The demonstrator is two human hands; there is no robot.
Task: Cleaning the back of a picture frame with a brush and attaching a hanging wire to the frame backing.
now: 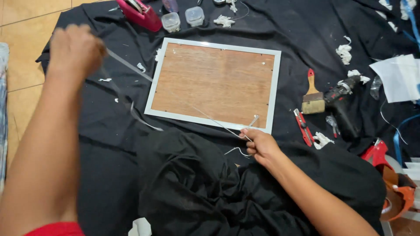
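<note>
1. Head view: the right hand (259, 146) pinches a thin clear strip (210, 119) near the bottom corner of the picture frame (213, 83).
2. Lying face down on the black cloth (109, 144), the frame shows its brown back.
3. Raised and blurry, the left hand (75, 49) is closed on the strip's other end.
4. Farther right lie a paintbrush (312, 96) and a red cutter (302, 126).

- The picture frame (212, 83) has a smooth, pale, painted-looking rim and a backing board of reddish-brown wood grain, matt.
- The black cloth (109, 144) under it is soft, matt, wrinkled fabric.
- The wire (214, 120) is thin, bright and metallic.
- The brush (312, 94) has a red and bare wooden handle with pale bristles.
- The floor (24, 48) is smooth tan tile.
- The small tubs (183, 19) are clear plastic.
</note>
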